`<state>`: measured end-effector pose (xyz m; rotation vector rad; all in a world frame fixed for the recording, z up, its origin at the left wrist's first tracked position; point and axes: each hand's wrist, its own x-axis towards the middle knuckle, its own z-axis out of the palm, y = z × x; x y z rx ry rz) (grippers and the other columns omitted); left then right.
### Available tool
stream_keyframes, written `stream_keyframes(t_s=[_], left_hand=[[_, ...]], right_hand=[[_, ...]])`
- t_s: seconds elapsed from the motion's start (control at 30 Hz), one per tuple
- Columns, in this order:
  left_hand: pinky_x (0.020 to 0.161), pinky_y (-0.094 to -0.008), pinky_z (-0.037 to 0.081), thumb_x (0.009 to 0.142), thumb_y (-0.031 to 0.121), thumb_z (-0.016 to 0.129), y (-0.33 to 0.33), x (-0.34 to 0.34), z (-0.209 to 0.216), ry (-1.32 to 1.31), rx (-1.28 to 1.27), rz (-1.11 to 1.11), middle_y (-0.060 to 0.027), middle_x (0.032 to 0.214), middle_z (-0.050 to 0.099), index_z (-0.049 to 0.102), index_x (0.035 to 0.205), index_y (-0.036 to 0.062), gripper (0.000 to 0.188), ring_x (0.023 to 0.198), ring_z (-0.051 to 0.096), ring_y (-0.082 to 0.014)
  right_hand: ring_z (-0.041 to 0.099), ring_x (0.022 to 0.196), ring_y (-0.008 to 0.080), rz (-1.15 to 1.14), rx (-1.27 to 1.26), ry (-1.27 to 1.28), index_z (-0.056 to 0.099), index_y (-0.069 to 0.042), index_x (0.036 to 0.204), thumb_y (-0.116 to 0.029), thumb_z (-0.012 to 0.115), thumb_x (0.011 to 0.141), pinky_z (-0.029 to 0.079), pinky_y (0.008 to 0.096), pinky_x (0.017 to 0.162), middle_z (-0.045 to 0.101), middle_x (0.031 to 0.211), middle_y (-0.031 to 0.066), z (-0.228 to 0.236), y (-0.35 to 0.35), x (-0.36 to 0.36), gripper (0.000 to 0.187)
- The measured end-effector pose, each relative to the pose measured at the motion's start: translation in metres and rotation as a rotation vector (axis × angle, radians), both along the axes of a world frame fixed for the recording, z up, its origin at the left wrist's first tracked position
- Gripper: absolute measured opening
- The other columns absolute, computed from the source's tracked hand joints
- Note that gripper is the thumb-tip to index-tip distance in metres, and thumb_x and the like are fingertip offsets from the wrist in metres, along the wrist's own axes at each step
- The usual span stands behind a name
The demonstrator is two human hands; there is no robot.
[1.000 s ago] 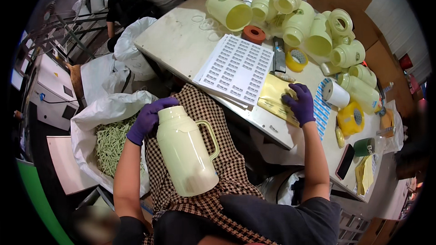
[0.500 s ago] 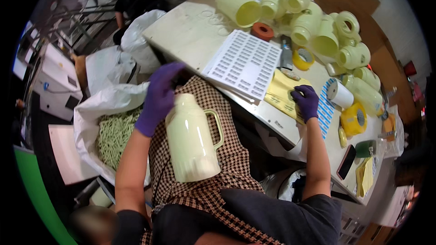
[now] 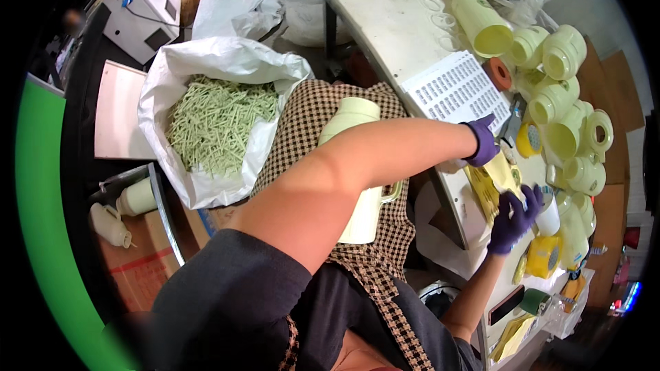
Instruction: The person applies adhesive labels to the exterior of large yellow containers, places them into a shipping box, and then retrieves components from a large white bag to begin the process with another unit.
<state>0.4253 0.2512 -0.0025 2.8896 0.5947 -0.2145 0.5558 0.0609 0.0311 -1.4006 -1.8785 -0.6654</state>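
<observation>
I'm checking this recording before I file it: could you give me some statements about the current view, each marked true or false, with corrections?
1. The left hand and the right hand are gloved in purple. True.
2. The jug lies on the checked apron. True.
3. The left hand grips the jug by its handle. False: it is by the yellow paper.
4. The white sack holds pale green strips. True.
5. The phone lies in the white sack. False: it lies on the table.
6. The red roll is on the floor. False: it is on the table, by the label sheets.
</observation>
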Motion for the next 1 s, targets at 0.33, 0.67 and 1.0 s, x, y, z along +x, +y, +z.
stream_keyframes(t_s=[0.33, 0.67, 1.0], left_hand=[[0.11, -0.0426, 0.04, 0.077, 0.001, 0.054, 0.016, -0.205, 0.11, -0.917, 0.014, 0.055, -0.0132, 0.137, 0.063, 0.059, 0.14, 0.0114, 0.065, 0.123, 0.061, -0.0272], [0.116, -0.0337, 0.037, 0.078, -0.002, 0.048, -0.078, -0.376, 0.012, -1.4, -0.522, 0.72, -0.0155, 0.152, 0.051, 0.042, 0.151, -0.0026, 0.073, 0.144, 0.045, -0.0222], [0.121, -0.0414, 0.031, 0.086, 0.004, 0.056, -0.082, -0.379, -0.019, -1.241, -0.109, 0.701, -0.0153, 0.145, 0.057, 0.054, 0.144, 0.0025, 0.057, 0.141, 0.048, -0.0295]], right_hand=[[0.064, 0.077, 0.0126, 0.521, -0.928, 1.02, 0.07, 0.002, 0.096, -0.003, 0.069, 0.088, 0.053, 0.0261, 0.072, 0.07, 0.087, 0.0066, 0.037, -0.009, -0.171, 0.009], [0.066, 0.084, 0.0096, 0.534, -1.351, 1.057, 0.073, 0.004, 0.104, -0.01, 0.073, 0.092, 0.054, 0.0262, 0.079, 0.074, 0.091, 0.0048, 0.03, 0.033, -0.231, 0.018], [0.064, 0.084, 0.0266, 0.404, -0.94, 0.387, 0.069, -0.004, 0.111, -0.018, 0.082, 0.082, 0.053, 0.0385, 0.081, 0.064, 0.092, 0.0107, 0.019, 0.018, -0.245, 0.035]])
